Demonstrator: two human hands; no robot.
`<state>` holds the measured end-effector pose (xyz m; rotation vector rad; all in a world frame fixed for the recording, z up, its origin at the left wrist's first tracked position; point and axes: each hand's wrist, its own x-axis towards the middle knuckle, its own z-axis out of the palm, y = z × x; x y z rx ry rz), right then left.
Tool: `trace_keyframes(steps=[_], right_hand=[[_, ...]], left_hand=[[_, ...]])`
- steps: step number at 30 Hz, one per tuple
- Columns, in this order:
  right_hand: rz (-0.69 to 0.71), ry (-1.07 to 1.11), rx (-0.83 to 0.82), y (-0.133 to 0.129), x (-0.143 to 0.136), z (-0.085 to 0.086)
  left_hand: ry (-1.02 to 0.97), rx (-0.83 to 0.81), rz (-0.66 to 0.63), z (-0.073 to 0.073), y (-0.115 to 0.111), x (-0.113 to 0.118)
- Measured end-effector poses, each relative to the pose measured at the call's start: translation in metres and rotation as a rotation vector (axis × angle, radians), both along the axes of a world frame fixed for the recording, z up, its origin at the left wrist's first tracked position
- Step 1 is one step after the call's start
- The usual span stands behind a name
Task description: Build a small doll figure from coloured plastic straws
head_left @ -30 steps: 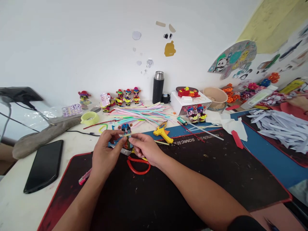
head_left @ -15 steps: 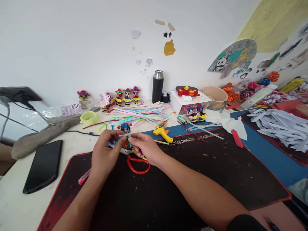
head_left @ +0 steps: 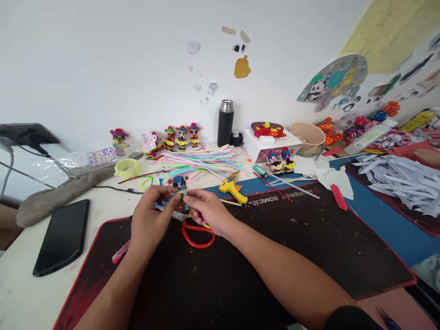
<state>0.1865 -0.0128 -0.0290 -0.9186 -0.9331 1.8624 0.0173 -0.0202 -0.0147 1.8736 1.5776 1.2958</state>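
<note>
A pale yellow pipe cleaner [head_left: 231,203] is pinched between the fingertips of my left hand [head_left: 154,213] and my right hand [head_left: 206,208], its tail sticking out to the right past my right hand. Just behind my fingertips stands a small figure with a blue headdress [head_left: 179,182], its lower part covered by my hands. Red-handled scissors [head_left: 198,246] lie on the black mat [head_left: 220,284] under my hands, blades partly hidden. To the right rests a yellow glue gun [head_left: 233,189]. A pink pen-like tool [head_left: 121,252] lies beside my left wrist.
Behind my hands is a pile of pastel pipe cleaners [head_left: 202,161], with finished figures [head_left: 182,138] along the wall. A black thermos [head_left: 225,124] and a white box [head_left: 271,145] stand at the back. A phone [head_left: 63,236] lies left; white strips [head_left: 400,181] lie right.
</note>
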Motion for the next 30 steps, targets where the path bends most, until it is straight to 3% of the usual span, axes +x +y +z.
trace_keyframes(steps=[12, 21, 30], right_hand=[[0.001, -0.015, 0.000, -0.0001, -0.0012, -0.0010], [0.009, -0.024, 0.001, -0.0005, -0.0020, -0.0015], [0.012, -0.034, 0.011, -0.0007, -0.0022, -0.0022]], left_hand=[[0.015, 0.027, 0.029, -0.0023, -0.0011, -0.0011], [0.108, 0.177, -0.054, -0.0001, -0.0021, 0.0005], [0.166, 0.186, -0.073, -0.0043, -0.0013, 0.0003]])
